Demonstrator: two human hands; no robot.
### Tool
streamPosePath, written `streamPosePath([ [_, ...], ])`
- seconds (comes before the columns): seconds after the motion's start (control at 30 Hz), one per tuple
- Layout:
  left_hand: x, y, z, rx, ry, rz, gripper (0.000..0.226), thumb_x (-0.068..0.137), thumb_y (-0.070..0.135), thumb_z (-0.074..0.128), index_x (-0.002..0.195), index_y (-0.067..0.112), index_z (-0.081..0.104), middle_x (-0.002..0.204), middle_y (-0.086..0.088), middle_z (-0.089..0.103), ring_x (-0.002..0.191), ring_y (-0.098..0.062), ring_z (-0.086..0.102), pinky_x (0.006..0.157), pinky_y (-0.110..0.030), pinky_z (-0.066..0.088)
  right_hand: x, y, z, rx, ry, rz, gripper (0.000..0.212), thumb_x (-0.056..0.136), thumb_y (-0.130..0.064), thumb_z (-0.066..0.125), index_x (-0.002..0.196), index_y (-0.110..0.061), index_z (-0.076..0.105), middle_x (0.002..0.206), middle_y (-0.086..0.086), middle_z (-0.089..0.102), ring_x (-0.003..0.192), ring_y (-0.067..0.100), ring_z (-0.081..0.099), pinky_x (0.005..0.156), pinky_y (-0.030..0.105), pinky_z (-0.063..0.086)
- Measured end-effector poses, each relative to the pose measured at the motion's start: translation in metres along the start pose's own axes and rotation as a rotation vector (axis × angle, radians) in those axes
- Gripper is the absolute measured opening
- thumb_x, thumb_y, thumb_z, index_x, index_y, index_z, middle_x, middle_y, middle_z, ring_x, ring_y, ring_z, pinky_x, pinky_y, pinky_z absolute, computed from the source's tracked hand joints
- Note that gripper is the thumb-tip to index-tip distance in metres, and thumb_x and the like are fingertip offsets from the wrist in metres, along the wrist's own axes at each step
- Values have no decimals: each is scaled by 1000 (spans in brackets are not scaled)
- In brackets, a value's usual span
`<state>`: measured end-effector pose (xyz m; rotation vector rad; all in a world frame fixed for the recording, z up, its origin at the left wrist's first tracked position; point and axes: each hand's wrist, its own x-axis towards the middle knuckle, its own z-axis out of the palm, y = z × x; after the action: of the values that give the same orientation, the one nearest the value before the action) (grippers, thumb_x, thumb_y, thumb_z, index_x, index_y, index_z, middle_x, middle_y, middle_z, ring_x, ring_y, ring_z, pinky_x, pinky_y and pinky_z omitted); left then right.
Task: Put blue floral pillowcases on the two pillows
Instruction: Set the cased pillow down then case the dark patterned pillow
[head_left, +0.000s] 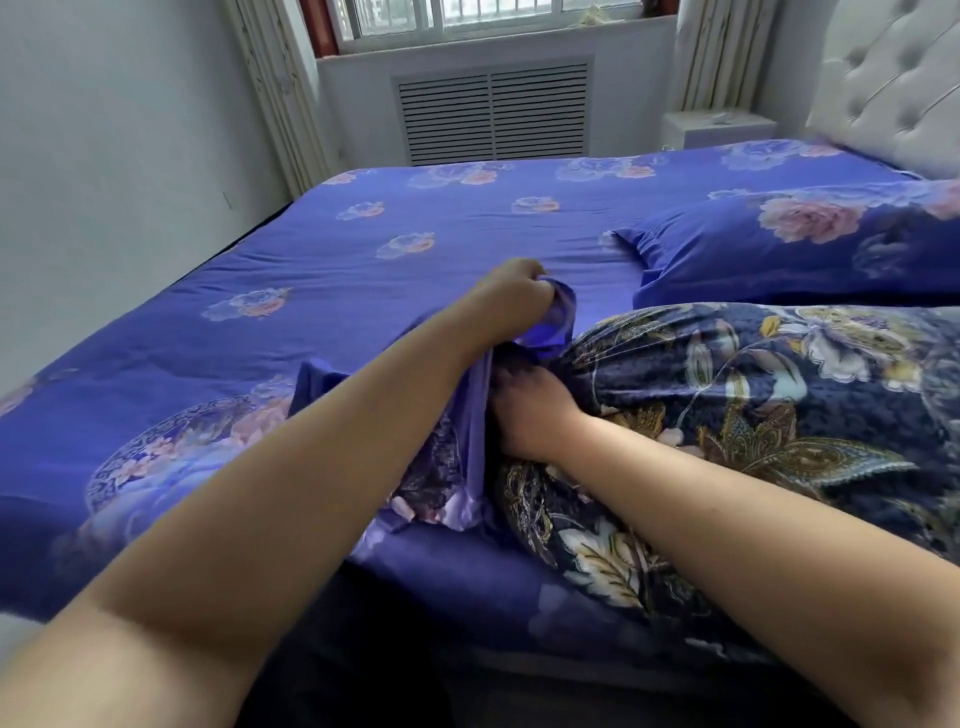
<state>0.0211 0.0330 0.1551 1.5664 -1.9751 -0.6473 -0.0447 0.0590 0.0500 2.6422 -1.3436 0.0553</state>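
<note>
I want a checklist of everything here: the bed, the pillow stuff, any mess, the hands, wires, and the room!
Surface: bed with a blue floral sheet, lightly wrinkled.
Job's things: far pillow already in a blue floral case; near pillow shows a dark paisley cover; pillowcase bunched at its end.
Clutter: nothing seen.
Hands: left hand grips the pillowcase edge; right hand rests at the near pillow's end, its fingers hidden in the cloth.
Cables: nothing seen.
Surroundings: window, curtains, vent grille, tufted headboard, white nightstand.
</note>
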Motion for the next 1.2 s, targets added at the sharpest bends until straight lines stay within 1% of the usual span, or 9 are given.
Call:
streamPosePath([
  [0.1, -2, -30, -16, 484, -40, -63, 45, 82, 28, 57, 125, 17, 49, 117, -7, 51, 105, -26, 53, 86, -34, 43, -3, 7, 2, -1, 10, 78, 57, 76, -32, 59, 130, -17, 47, 126, 14, 50, 113, 33, 52, 88, 36, 39],
  [0.23, -12, -52, -20, 867, 161, -72, 34, 86, 9, 50, 118, 15, 59, 121, -14, 46, 109, -37, 53, 74, -39, 41, -3, -5, -1, 14, 64, 108, 65, 73, -30, 59, 134, -18, 41, 123, 11, 46, 109, 31, 51, 85, 37, 37],
  [0.4, 0, -37, -2, 159, 177, -165, 32, 84, 0, 41, 111, 1, 59, 119, -23, 59, 114, -36, 53, 89, -35, 42, -10, -14, 7, -44, 95, 139, 66, 72, -35, 61, 134, -18, 45, 123, 12, 46, 110, 31, 47, 89, 38, 35],
  [0.47, -6, -29, 22, -50, 110, -168, 33, 85, -1, 42, 112, -4, 59, 119, -27, 59, 115, -35, 54, 94, -36, 42, -12, -13, 10, -57, 128, 134, 52, 61, -36, 72, 108, -14, 66, 104, 13, 63, 95, 29, 59, 82, 34, 43],
  [0.53, -17, -26, 41, -180, 108, -156, 25, 90, 0, 42, 105, -5, 62, 109, -28, 62, 105, -34, 57, 89, -36, 42, -12, -10, 12, -35, 239, 101, 37, 45, -31, 78, 77, -13, 73, 75, 11, 70, 71, 29, 67, 70, 32, 52],
  [0.6, -25, -28, 47, -278, 109, -140, 20, 93, 3, 42, 93, 1, 62, 88, -19, 62, 88, -26, 56, 74, -31, 41, -12, -9, 12, -42, 215, 84, 37, 58, -32, 71, 90, -14, 74, 88, 11, 72, 87, 33, 67, 80, 36, 51],
  [0.73, -24, -49, 27, -9, 232, -72, 15, 91, 13, 48, 98, 4, 57, 85, -13, 62, 80, -25, 56, 67, -29, 37, -14, -13, 15, 84, 175, 220, 61, 70, -37, 57, 124, -9, 53, 118, 15, 56, 111, 37, 50, 101, 43, 26],
  [1.0, -33, -83, 31, -271, 147, -220, 20, 77, 27, 64, 85, 8, 62, 81, -10, 67, 78, -20, 62, 71, -39, 51, -26, -3, 30, 331, 393, 270, 106, 69, -24, 65, 147, -27, -7, 151, 16, 12, 120, 41, 45, 104, 45, 35],
  [1.2, -59, -92, 49, 497, 130, -221, 46, 90, 39, 51, 124, 9, 43, 126, -13, 47, 116, -33, 48, 90, -42, 42, -2, 19, 15, 184, 196, 176, 98, 78, -35, 53, 147, -36, -17, 158, 7, -10, 108, 29, 59, 92, 39, 44],
])
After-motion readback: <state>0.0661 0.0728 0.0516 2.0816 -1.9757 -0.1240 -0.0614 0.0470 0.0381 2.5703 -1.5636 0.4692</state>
